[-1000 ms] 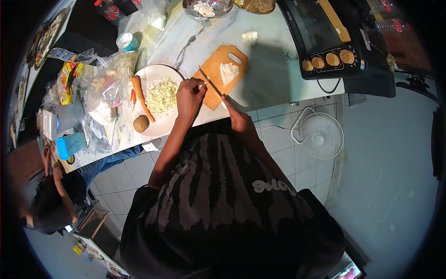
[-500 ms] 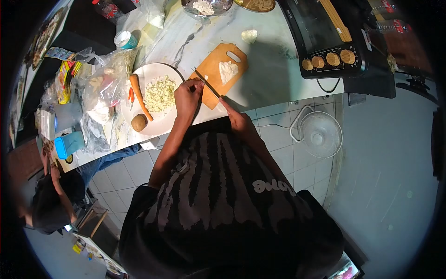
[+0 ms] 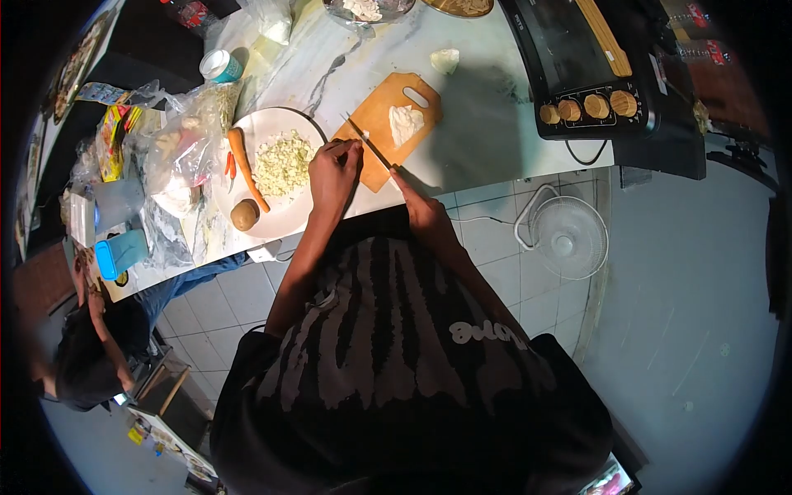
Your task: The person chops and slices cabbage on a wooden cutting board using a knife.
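Note:
My right hand [image 3: 426, 216] grips the handle of a knife [image 3: 376, 152], whose thin blade slants up and left over a wooden cutting board [image 3: 382, 179]. Close to the blade, at the board's left edge, my left hand [image 3: 332, 172] is closed with its fingers bent together; what they hold, if anything, is too small to make out. A pale, cabbage-like piece [image 3: 405, 125] lies on the board. Left of the board, a white plate [image 3: 280, 224] bears a heap of chopped pale-green vegetable [image 3: 283, 165], a carrot [image 3: 239, 157], red chilies [image 3: 230, 167] and a round brown potato-like vegetable [image 3: 245, 215].
Another pale piece [image 3: 445, 61] lies on the marble counter [image 3: 487, 91], near a black toaster oven [image 3: 594, 91]. Plastic bags [image 3: 177, 157], a turquoise-labelled tub [image 3: 221, 66] and a blue-lidded container [image 3: 122, 254] crowd the left. A white basket [image 3: 569, 239] is below right; another person [image 3: 95, 355] is at far left.
Both hands and the knife stay in nearly the same place over the board. The whole view has shifted very slightly.

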The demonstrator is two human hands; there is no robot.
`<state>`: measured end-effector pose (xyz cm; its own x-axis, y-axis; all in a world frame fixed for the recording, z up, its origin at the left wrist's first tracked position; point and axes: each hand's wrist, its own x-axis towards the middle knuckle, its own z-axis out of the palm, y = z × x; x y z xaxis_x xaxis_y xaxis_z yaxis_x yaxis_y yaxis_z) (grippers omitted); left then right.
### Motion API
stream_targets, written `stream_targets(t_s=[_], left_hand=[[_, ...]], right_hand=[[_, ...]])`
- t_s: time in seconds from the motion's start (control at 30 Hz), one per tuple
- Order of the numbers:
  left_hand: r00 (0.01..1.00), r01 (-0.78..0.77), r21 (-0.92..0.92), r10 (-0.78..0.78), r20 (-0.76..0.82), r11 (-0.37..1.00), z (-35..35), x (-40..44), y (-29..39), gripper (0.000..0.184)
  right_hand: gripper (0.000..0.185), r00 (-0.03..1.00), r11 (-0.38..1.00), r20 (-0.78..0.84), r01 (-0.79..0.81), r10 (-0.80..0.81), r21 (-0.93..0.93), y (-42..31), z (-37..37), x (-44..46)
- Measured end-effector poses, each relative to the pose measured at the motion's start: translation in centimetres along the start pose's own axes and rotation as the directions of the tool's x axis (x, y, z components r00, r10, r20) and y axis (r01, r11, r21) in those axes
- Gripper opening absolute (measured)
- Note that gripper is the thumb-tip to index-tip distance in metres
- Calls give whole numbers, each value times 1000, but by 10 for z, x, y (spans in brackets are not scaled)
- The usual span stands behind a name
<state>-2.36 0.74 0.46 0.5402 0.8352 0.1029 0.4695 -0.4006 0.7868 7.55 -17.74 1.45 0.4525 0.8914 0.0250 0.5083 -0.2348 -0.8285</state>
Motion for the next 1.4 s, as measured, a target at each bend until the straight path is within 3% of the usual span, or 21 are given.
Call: stream_targets(t_s=[0.13,0.23,0.47,0.57,0.63,0.67,0.73,0.87,0.97,1.03,1.23,1.4], left_hand=[[999,47,-35,-46,30,998,-6,1,4,18],[984,154,-74,-146,103,985,-7,3,-1,20],[988,142,-91,-135,75,986,-5,4,-5,19],[972,214,-76,-205,110,974,-7,4,-1,18],[979,188,-80,-180,96,979,-8,3,0,18],[980,181,-78,-173,95,980,-8,3,1,18],[957,285,-147,-273,98,947,-7,2,3,17],[973,230,-197,-221,67,953,-5,-2,0,16],[985,173,-157,-170,34,972,-6,-3,0,17],[997,73,-77,-75,-17,994,-4,-5,-2,17],[988,154,-203,-156,8,967,0,-7,-7,15],[984,180,-198,-177,31,964,-2,-5,-9,19]], right_hand=[[45,999,994,-7,-36,37,108,-1,1,-4],[44,1000,994,-4,-5,5,105,2,4,-5],[45,1000,991,-10,0,1,132,5,7,-2],[45,999,995,-15,51,-50,85,6,5,-1],[45,991,989,96,-106,97,101,-3,-2,0],[45,991,989,90,-103,94,103,-1,1,-2],[46,999,998,-10,48,-48,42,2,7,-5],[46,1000,997,5,-28,28,77,7,6,-5],[46,999,991,-38,23,-19,133,5,5,2],[47,999,985,31,2,-8,174,9,6,2],[47,985,970,157,-107,73,218,4,-2,4],[46,986,966,142,-114,82,232,5,2,3]])
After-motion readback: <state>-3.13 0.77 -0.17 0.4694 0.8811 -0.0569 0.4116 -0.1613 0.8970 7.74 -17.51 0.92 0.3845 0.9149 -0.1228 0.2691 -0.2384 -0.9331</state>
